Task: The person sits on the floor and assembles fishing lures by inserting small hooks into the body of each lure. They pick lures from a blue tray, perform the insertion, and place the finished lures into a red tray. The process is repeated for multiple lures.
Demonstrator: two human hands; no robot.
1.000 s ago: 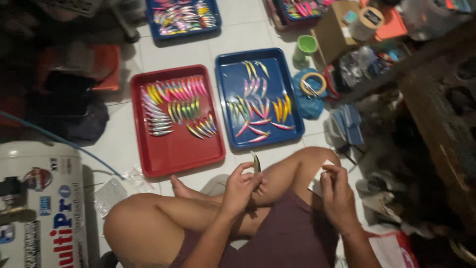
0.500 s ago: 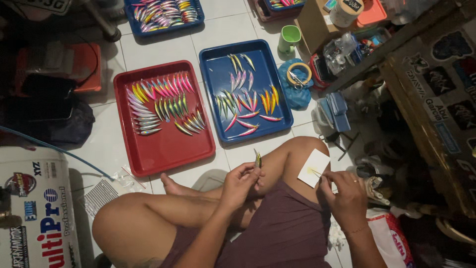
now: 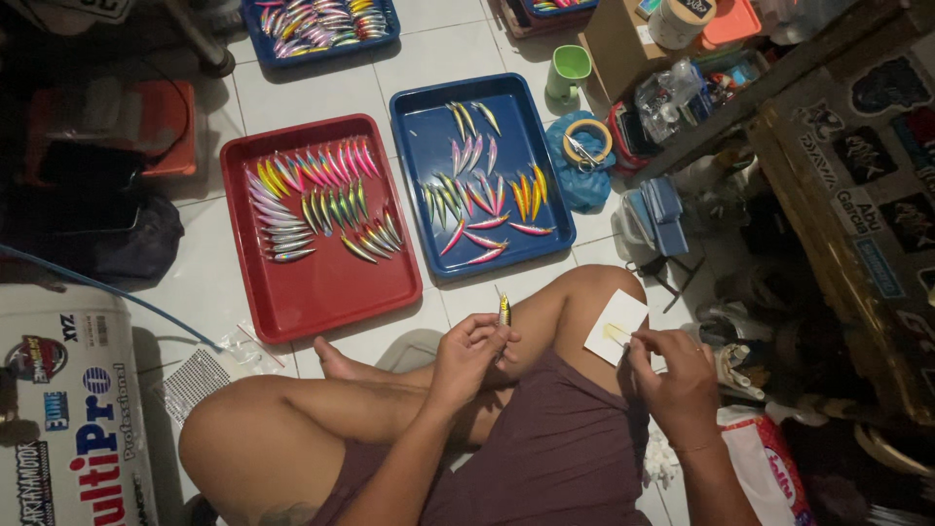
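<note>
Sitting cross-legged on the tile floor (image 3: 331, 93), a person holds one small fishing lure (image 3: 504, 311) up in the left hand (image 3: 469, 353). That hand is closed, pinching the lure by its lower end w/ the fingertips, so it stands upright just over the knee. The right hand (image 3: 677, 375) is closed too, pinching a small white card (image 3: 616, 326) that rests on the right knee. The card has a pale yellow smear on it. Can't tell if the right hand also holds a tiny tool.

In front sit 2 trays. A red tray (image 3: 326, 282) has a neat fan of lures in pink, yellow, green & silver at the top, but its lower half is bare. A blue tray (image 3: 419, 117) beside it has fewer lures, spread loose. More trays w/ lures show at the top edge.

So lots of lures look painted & laid out already. One is in hand now, and the trays have room for more. A green cup (image 3: 569, 70) and a tape roll (image 3: 587, 142) sit near the blue tray.
</note>
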